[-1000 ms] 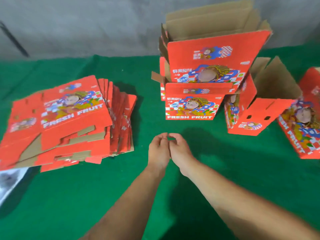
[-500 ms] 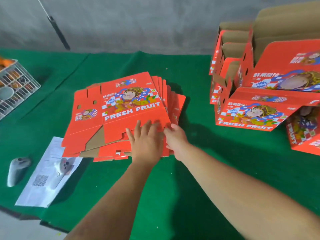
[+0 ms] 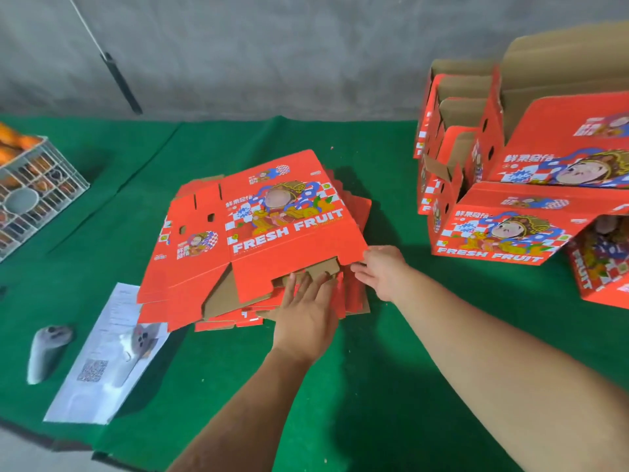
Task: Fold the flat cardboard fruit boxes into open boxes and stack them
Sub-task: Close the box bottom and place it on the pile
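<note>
Green cloth covers the table. Folded open boxes stand stacked to the right of the pile of flat boxes, which lies mid-table. The top flat box is tilted up off the pile at its near edge. A paper sheet lies left of the pile, partly under its near-left corner. The left hand lies on the pile's near edge, fingers straight, slid under the top box. The right hand touches that box's near-right corner; its grip cannot be made out.
</note>
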Demonstrator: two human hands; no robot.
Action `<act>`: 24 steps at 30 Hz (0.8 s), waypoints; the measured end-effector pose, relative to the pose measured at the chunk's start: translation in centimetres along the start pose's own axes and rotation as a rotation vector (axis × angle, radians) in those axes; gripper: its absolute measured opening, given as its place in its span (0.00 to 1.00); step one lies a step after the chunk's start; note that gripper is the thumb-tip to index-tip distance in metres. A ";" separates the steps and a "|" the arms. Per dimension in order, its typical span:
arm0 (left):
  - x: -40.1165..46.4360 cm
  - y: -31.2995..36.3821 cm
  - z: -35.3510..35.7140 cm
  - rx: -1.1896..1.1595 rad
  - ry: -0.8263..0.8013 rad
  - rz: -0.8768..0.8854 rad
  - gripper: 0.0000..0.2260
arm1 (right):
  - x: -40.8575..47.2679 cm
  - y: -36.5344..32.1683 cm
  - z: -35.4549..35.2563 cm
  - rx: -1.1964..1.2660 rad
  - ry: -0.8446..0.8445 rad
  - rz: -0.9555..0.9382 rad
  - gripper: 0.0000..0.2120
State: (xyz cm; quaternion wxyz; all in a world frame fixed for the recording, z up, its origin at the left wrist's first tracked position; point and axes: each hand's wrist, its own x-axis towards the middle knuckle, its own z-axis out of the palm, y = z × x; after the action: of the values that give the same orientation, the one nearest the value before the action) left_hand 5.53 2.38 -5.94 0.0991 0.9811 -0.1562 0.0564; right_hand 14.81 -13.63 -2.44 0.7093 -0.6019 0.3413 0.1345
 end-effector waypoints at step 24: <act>2.2 19.0 -5.3 -0.222 -0.121 -0.167 0.14 | -16.1 -1.2 -21.8 -0.387 -0.071 -0.769 0.46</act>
State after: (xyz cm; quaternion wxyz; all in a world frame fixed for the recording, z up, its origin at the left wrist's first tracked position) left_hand 1.18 -14.81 2.94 0.2019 0.9753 -0.0848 -0.0289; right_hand -3.30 -30.99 7.95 0.5933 -0.8022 0.0361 -0.0572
